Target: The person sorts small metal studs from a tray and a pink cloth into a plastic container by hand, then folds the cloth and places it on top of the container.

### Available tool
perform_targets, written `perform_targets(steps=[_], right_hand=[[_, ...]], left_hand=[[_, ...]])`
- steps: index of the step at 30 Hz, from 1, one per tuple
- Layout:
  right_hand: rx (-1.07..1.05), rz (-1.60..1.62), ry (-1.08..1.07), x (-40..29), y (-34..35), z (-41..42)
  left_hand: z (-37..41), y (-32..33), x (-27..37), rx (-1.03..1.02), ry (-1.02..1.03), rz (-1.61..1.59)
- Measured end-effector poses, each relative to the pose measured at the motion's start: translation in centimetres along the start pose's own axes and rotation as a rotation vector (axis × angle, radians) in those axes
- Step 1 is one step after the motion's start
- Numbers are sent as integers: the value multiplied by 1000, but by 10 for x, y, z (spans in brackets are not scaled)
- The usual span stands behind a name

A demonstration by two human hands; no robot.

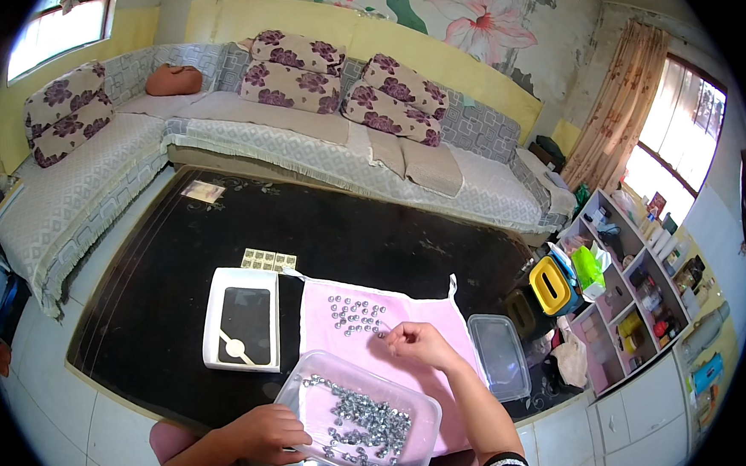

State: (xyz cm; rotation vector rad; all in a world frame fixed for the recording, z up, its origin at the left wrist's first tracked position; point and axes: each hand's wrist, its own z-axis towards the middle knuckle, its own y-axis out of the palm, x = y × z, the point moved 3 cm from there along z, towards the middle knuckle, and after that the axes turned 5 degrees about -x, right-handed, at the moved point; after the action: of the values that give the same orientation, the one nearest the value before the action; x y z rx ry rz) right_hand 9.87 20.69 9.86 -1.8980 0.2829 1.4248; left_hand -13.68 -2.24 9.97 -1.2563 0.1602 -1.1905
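Observation:
My left hand (267, 433) grips the left rim of a clear plastic tub (431, 421), tilted at the table's near edge. Many small shiny round silver-grey pieces (371, 416) lie heaped in it. Beyond the tub, a pink cloth with white edging (416, 313) is spread on the black table. Several more of the round pieces (355, 314) sit on the cloth in loose rows. Over the cloth, my right hand (415, 344) has its fingertips bent together beside the piece at the group's lower right; whether it holds one cannot be told.
A white box with a dark window (209, 326) lies left of the cloth, below a sheet of small printed squares (269, 259). At right are a clear plastic lid (501, 356), a yellow-topped tissue box (550, 284) and a compartment shelf (625, 275). A patterned sofa (317, 150) stands behind the table.

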Motion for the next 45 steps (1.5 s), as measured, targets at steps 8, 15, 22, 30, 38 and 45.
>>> perform_targets(steps=[8, 15, 22, 30, 38, 45], right_hand=[[192, -319, 30, 10, 4, 9], [257, -608, -17, 45, 13, 40], [-4, 0, 70, 12, 16, 22], [-43, -42, 5, -13, 18, 24], [104, -706, -151, 30, 30, 63], [99, -60, 70, 25, 14, 25]], left_hand=[[1, -3, 1, -12, 0, -10], [0, -1, 0, -27, -7, -6], [-1, 1, -2, -21, 4, -9], [1, -4, 2, -5, -11, -31], [0, 0, 0, -31, -24, -25], [1, 0, 0, 19, 24, -31]])
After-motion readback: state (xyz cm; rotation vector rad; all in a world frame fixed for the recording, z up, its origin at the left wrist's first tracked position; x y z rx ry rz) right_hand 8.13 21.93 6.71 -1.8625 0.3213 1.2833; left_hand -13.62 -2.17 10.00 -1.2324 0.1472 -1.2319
